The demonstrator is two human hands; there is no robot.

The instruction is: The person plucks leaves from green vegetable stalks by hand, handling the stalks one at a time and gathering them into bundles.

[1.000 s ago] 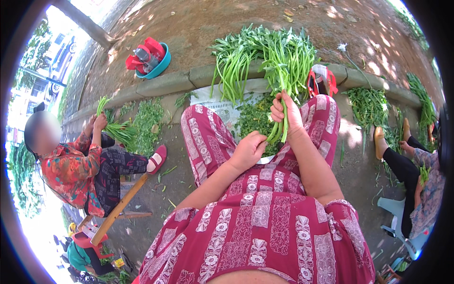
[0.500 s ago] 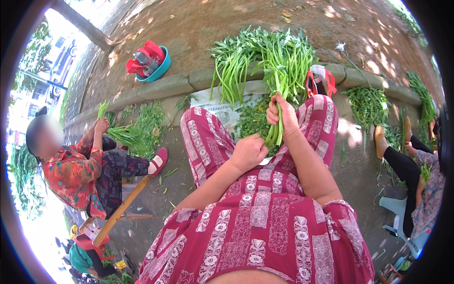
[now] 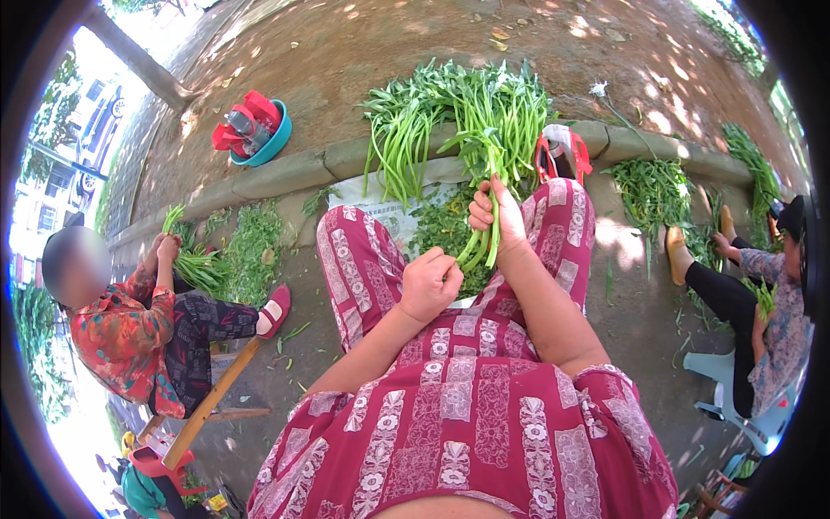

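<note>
My right hand (image 3: 503,212) is closed round a small bunch of water spinach (image 3: 492,157), its leafy ends pointing away from me and its stem ends showing below the fingers. To the left of those stem ends, my left hand (image 3: 430,284) is curled up with fingers pressed together; whatever it may hold is hidden. Beyond my hands a large heap of water spinach (image 3: 411,130) lies over the stone kerb. Loose green leaves (image 3: 437,229) are piled between my knees on a printed sheet (image 3: 367,197).
A teal basin (image 3: 275,143) holding a red bag and a bottle stands at the far left. Right of the heap sits a red and white bag (image 3: 582,156). People handle greens on both sides, one on a wooden bench (image 3: 216,398). More greens (image 3: 653,190) lie right.
The whole view has shifted slightly, moving the scene left. My right hand still grips the bunch, and my left hand has come a little away from the stem ends.
</note>
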